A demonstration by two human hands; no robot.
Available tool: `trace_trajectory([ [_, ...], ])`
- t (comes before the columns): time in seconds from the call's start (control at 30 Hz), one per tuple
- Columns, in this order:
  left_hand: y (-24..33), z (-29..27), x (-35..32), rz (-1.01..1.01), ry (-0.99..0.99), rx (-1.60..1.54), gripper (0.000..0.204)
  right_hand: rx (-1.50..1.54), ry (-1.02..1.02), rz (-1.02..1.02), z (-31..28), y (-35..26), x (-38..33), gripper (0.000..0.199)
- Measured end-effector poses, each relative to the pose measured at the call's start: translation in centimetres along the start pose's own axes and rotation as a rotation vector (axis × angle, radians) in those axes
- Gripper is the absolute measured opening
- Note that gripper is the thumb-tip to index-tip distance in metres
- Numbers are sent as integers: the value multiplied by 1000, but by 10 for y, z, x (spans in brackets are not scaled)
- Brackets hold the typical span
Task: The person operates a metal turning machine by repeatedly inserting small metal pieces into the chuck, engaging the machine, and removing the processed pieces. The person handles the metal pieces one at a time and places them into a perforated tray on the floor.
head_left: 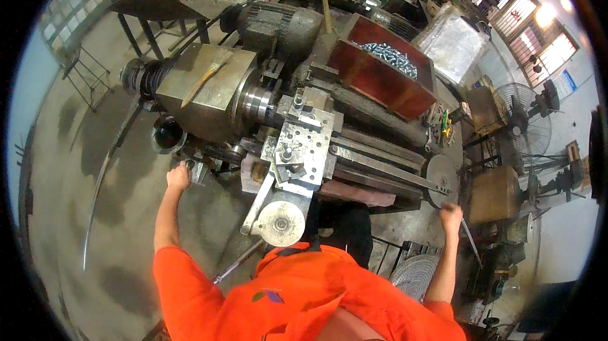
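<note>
My left hand is closed beside a small metal part low on the near side of a lathe's headstock; what its fingers grip is hidden. Farther right, my right hand makes a fist just below a round metal disc at the lathe's end. A thin metal rod slants down from next to that fist, but I cannot tell whether it is held. Between my arms lie the steel tool post block, the chuck and a round handwheel.
A wooden-handled brush rests on the headstock. Behind the bed, a red box holds many small metal pieces. Tools lie near a standing fan at right. At left, a long curved rod reaches toward the floor.
</note>
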State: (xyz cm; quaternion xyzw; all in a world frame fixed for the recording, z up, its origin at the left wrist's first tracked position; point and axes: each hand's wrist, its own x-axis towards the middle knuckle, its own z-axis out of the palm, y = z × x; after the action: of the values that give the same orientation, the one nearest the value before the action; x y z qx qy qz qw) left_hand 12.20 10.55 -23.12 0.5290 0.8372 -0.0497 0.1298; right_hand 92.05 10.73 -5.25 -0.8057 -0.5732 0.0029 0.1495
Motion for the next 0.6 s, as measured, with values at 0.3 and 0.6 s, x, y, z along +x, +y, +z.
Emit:
trace_trajectory([
  [0.3,-5,-102,-44,-16,-29,-153,39,564,-282,-696,-19,-313,45,42],
  [0.6,-187,-176,-139,-403,472,-55,49,11,-367,-1187,38,-502,5,34],
])
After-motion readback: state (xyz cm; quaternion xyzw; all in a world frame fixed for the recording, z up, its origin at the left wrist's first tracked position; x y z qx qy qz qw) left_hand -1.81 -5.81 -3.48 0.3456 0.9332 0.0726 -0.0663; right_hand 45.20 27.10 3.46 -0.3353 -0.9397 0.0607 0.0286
